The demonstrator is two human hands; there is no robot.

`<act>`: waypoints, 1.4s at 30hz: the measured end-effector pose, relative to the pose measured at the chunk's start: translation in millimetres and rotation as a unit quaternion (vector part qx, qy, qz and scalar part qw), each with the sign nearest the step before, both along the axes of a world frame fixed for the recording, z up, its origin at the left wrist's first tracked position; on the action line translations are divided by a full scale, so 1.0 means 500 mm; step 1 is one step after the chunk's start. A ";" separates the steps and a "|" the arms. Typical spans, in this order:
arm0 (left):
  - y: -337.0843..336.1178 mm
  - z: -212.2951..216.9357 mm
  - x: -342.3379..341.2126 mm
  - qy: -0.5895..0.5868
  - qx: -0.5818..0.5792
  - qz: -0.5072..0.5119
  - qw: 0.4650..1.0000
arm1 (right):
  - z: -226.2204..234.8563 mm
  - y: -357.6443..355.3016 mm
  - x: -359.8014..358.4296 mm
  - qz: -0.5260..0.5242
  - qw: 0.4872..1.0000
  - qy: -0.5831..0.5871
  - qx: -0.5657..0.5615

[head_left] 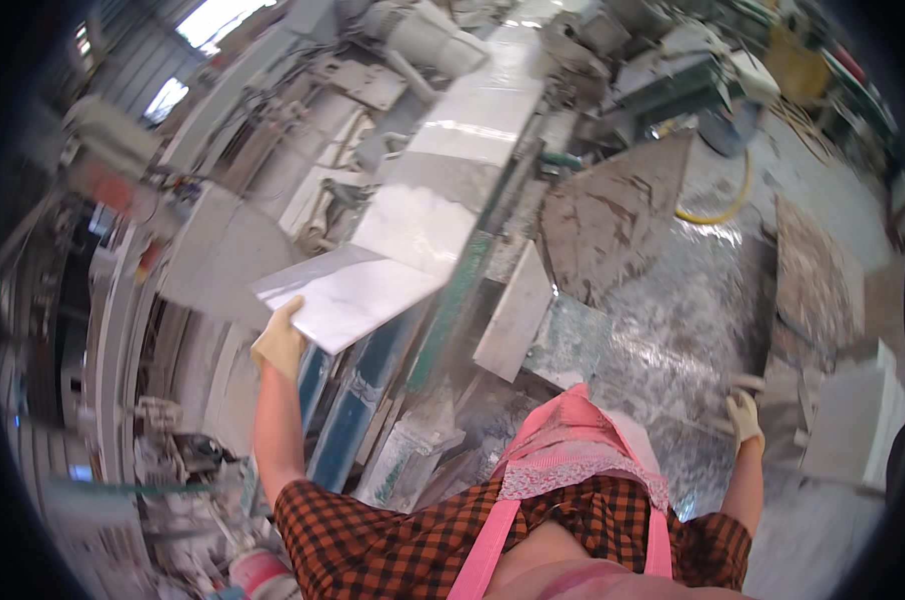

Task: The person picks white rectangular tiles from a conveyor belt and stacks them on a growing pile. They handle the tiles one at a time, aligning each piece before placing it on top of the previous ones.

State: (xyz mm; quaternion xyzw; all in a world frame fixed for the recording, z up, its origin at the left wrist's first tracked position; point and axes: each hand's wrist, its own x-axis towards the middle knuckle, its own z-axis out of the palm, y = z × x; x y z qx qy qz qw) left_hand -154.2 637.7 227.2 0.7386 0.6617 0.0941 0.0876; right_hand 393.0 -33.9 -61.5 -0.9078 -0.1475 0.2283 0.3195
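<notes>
Gripping one white tile (pixel 348 295), left hand (pixel 279 343) gloved.

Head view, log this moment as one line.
left hand: gloved, grips corner of white tile | tile: raised beside the conveyor | right hand: gloved, lowered at side, holds nothing | floor: wet

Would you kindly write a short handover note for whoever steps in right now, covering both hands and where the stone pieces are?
Left hand, gloved, grips the near corner of a pale stone tile, which lies tilted with its far end on the long machine bed.
Right hand, gloved, hangs low at the side beside the stacked slabs; whether it holds anything cannot be told.
Done: the tile is partly on the bed, behind other pale slabs lying along it.
Left: the tile is not yet flat or let go.
The wet floor has a yellow hose across it.
</notes>
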 end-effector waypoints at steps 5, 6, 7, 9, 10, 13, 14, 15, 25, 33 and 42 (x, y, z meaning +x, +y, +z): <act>0.034 -0.016 0.032 -0.693 -0.131 0.153 0.692 | 0.030 0.047 0.054 0.076 0.996 0.043 -0.019; 0.026 -0.006 0.045 -0.682 -0.111 0.103 0.716 | 0.053 0.058 0.063 0.092 0.995 -0.007 0.024; 0.016 0.012 0.054 -0.610 -0.080 0.057 0.787 | 0.077 0.068 0.073 0.094 0.992 -0.055 0.058; -0.032 0.077 0.086 -0.446 -0.036 -0.015 0.894 | 0.123 0.063 0.095 0.090 0.985 -0.146 0.037; -0.075 0.104 0.109 -0.425 0.001 -0.092 0.900 | 0.138 0.062 0.109 0.090 0.979 -0.179 0.023; -0.191 0.203 0.224 -0.420 -0.046 -0.225 0.878 | 0.170 -0.012 0.163 0.047 0.996 -0.080 0.005; -0.212 0.237 0.282 -0.266 0.028 -0.181 0.946 | 0.178 -0.042 0.194 0.031 0.998 -0.020 0.044; -0.248 0.274 0.349 -0.186 0.027 -0.146 0.971 | 0.187 -0.087 0.213 -0.044 0.993 -0.054 0.099; -0.645 0.275 1.095 0.180 0.075 -0.493 0.848 | 0.505 -0.515 0.541 -0.104 0.970 -0.201 0.094; -0.931 -0.101 1.749 0.163 0.094 -0.713 0.675 | 0.624 -0.736 0.530 -0.204 0.927 -0.301 0.087; -1.415 -0.246 2.314 0.100 0.058 -0.853 0.509 | 0.513 -1.002 0.774 -0.376 0.844 -0.343 -0.165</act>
